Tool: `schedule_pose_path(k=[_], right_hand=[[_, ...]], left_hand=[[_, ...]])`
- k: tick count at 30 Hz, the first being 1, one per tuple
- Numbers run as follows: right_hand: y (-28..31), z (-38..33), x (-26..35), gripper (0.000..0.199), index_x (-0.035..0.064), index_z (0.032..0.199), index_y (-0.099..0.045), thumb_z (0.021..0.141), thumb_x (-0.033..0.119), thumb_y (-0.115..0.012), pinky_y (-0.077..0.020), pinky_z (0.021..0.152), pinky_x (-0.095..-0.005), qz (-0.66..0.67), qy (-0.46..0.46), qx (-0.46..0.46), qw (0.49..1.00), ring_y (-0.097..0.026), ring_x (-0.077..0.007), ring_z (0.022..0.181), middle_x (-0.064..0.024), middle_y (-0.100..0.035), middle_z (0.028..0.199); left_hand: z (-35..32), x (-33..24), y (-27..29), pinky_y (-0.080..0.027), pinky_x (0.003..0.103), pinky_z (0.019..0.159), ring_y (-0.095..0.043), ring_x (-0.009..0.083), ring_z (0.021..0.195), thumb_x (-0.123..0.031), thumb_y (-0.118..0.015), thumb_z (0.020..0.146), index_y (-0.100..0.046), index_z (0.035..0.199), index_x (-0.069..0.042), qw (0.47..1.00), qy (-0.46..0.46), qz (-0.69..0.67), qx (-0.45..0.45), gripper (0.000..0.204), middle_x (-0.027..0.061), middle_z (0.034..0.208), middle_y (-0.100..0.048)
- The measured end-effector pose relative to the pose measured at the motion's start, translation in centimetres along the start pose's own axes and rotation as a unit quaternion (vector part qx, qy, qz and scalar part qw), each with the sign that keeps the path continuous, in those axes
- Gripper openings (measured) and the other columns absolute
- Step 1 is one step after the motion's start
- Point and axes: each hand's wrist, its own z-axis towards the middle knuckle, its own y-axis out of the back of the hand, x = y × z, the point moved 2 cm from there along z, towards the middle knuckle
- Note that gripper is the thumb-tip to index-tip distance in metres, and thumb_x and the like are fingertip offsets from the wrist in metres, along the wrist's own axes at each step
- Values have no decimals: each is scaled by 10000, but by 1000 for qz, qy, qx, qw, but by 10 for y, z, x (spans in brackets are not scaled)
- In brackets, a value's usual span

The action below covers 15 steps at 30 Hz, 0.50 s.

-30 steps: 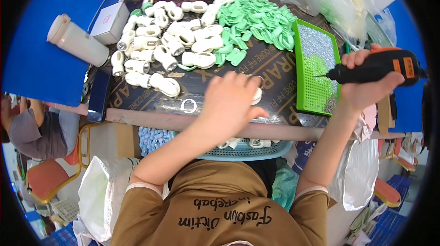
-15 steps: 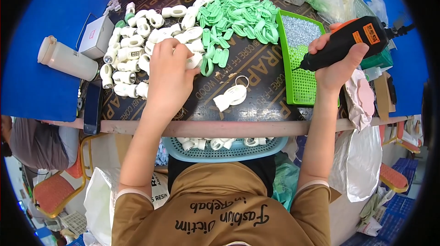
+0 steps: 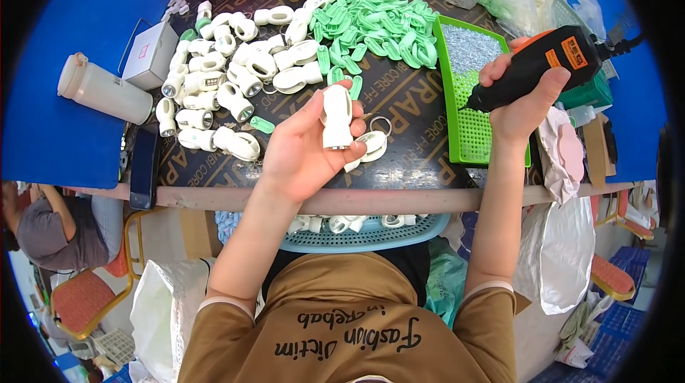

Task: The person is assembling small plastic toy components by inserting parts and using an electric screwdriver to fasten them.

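A small white flashlight lies across the fingers of my left hand, its lens end towards me and the thumb against its side. Just behind those fingers, a second white flashlight with a metal ring rests on the table, partly covered. My right hand is wrapped round a black and orange electric screwdriver. Its thin bit points left, over the perforated part of a bright green tray. Small silvery screws fill the tray's far part. One loose green plastic piece lies left of my left hand.
White flashlights are heaped at the left, beside a pile of green plastic pieces. A white bottle, a white box and a phone flank them. Below the table edge sits a blue basket. Another person sits far left.
My left hand has come out of the flashlight heap, rightwards and towards me, turned palm up with a flashlight in it. The right hand and screwdriver have barely moved.
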Motion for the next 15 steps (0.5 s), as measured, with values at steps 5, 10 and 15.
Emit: schedule_pose_path(k=[5, 10, 15], right_hand=[[2, 0, 0, 671, 56, 1032, -430, 769, 672, -470, -423, 459, -298, 6, 5, -14, 1000, -484, -148, 535, -66, -498, 864], [2, -1, 2, 658, 61, 1045, -426, 771, 656, -489, -426, 461, -297, 5, 3, 9, 1000, -487, -146, 543, -64, -497, 863], [-2, -1, 1, 653, 57, 1047, -430, 775, 647, -492, -426, 463, -300, -1, 13, 4, 1000, -490, -146, 549, -64, -494, 890]], left_hand=[[-1, 7, -1, -439, 313, 638, -505, 200, 779, -164, -492, 900, -412, 1195, -56, 1000, -12, 11, 17, 324, 118, 944, -534], [-3, 9, 2, -421, 279, 589, -497, 163, 732, -47, -538, 841, -400, 1210, -40, 998, -7, 69, -3, 393, 97, 919, -533], [-5, 9, 3, -403, 269, 526, -500, 148, 677, -71, -541, 845, -397, 1210, -37, 997, -4, 75, -18, 394, 85, 898, -533]])
